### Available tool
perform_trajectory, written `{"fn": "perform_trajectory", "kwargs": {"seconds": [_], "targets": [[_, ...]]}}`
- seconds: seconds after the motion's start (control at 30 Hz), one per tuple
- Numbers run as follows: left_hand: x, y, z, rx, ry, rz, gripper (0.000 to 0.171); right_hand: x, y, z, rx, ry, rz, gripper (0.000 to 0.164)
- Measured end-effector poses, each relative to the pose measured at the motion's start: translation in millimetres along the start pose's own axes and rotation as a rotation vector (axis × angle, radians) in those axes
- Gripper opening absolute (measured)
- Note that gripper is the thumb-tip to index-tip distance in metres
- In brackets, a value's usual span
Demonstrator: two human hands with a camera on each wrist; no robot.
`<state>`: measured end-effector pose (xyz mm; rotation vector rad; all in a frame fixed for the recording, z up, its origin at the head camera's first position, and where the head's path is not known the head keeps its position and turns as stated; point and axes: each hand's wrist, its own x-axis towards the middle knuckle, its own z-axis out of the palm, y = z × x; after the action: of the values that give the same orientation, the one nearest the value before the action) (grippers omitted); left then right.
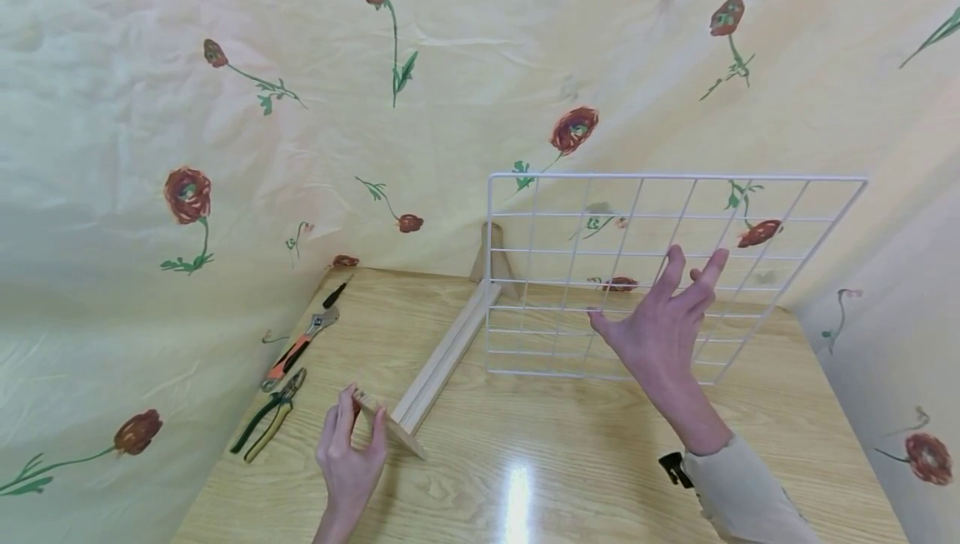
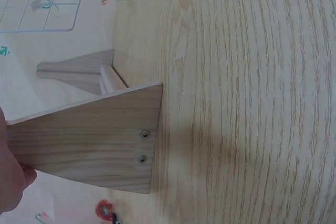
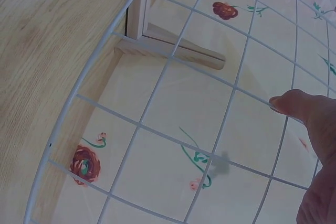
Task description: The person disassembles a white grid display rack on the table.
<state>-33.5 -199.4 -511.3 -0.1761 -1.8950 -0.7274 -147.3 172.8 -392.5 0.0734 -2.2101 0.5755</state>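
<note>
My left hand [image 1: 347, 462] pinches the near end piece [image 2: 89, 142] of a wooden stand between thumb and fingers. That end piece is a tapered board with two metal screw heads near its wide edge. Two pale parallel rails [image 1: 448, 354] run from it to a matching far end piece [image 1: 510, 269] by the wall. On the right, a white wire grid [image 1: 678, 178] is held up at a tilt by my right hand [image 1: 663, 331]. The fingers spread across its wires, and the thumb [image 3: 294, 103] lies on one wire. The grid's left edge overlaps the stand's far end in the head view.
Along the table's left edge lie a black-handled screwdriver [image 1: 334, 294], an adjustable wrench [image 1: 288, 356] with orange and black grips, and pliers [image 1: 272, 416]. Flower-patterned cloth [image 1: 480, 69] surrounds the wood-grain table [image 1: 585, 461] at the back and sides.
</note>
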Motion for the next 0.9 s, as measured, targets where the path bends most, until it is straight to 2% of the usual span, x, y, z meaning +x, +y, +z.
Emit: {"fn": "perform_trajectory", "kwargs": {"seconds": [0.67, 0.9], "targets": [[-3.8, 1.8, -0.6, 0.035, 0.026, 0.005, 0.050, -2.6, 2.1, 0.7, 0.012, 0.013, -0.013, 0.133], [-4.5, 0.7, 0.2, 0.033, 0.041, 0.013, 0.050, -3.6, 2.7, -0.6, 0.020, -0.013, 0.015, 0.133]]}}
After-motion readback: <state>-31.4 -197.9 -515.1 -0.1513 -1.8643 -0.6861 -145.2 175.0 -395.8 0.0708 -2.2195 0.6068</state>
